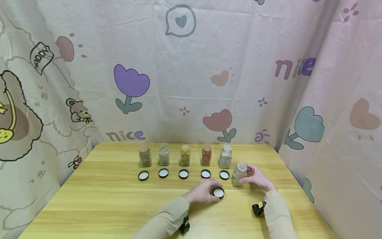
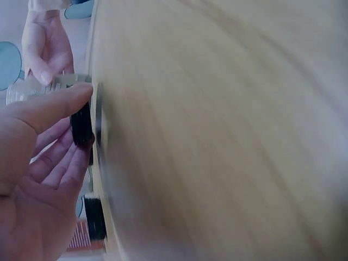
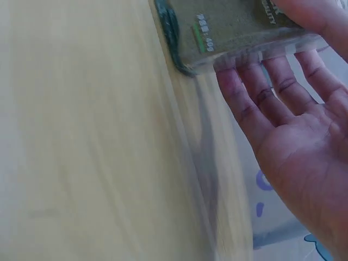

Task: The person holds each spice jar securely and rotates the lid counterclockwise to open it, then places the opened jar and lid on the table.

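My left hand (image 1: 203,192) pinches a black jar lid (image 1: 218,193) by its rim, its white inside facing up. In the left wrist view that lid (image 2: 81,126) is between the thumb and the fingers. At the right, my right hand (image 1: 259,178) grips a clear spice jar (image 1: 238,176) without a lid. The right wrist view shows this jar (image 3: 234,30) close up, with olive-brown contents and printed lettering, the fingers (image 3: 272,89) against its side. The jar stands on or just above the table; I cannot tell which.
Several spice jars, among them a brown one (image 1: 145,156), a yellow one (image 1: 185,156) and a red one (image 1: 206,156), stand in a row at the back of the wooden table (image 1: 119,202). Black lids (image 1: 143,175) lie upturned before them. A patterned curtain (image 1: 179,83) hangs behind.
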A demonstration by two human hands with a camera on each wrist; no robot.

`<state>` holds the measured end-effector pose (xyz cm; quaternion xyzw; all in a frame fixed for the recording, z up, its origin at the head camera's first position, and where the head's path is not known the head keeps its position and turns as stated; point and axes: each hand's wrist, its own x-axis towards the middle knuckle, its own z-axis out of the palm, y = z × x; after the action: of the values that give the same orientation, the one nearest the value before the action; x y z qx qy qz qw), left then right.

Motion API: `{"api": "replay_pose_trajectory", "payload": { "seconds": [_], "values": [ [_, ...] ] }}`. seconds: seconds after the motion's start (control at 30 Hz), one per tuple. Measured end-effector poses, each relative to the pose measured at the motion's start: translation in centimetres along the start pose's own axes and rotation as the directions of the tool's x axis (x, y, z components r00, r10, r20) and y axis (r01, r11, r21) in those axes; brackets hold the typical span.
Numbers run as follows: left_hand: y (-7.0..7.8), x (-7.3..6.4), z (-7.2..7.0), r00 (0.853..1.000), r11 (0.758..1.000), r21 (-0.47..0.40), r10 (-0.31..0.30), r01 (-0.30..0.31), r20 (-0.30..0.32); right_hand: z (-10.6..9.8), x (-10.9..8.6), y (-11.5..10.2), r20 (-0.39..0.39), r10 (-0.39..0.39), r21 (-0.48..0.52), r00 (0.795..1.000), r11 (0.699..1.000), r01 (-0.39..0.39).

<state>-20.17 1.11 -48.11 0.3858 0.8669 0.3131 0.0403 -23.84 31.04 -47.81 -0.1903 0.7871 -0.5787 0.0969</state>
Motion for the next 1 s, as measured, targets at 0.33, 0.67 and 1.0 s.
{"api": "replay_pose_trajectory", "payload": {
  "seconds": [0.33,0.67,1.0],
  "values": [
    [1.6,2.8,2.0,0.999,0.998,0.067,0.015,-0.012,-0.039,-1.2,1.3,0.3,-0.164,0.027,-0.021,0.986,0.999,-0.031],
    [3.0,4.6,3.3,0.996,0.992,0.124,-0.001,0.012,-0.086,-1.3,2.5,0.2,-0.304,0.054,-0.119,0.951,0.988,-0.094],
    [3.6,6.4,4.4,0.989,0.991,0.094,-0.083,0.095,-0.120,-2.4,3.5,0.8,-0.285,0.057,-0.136,0.957,0.986,-0.099]
  ]
}}
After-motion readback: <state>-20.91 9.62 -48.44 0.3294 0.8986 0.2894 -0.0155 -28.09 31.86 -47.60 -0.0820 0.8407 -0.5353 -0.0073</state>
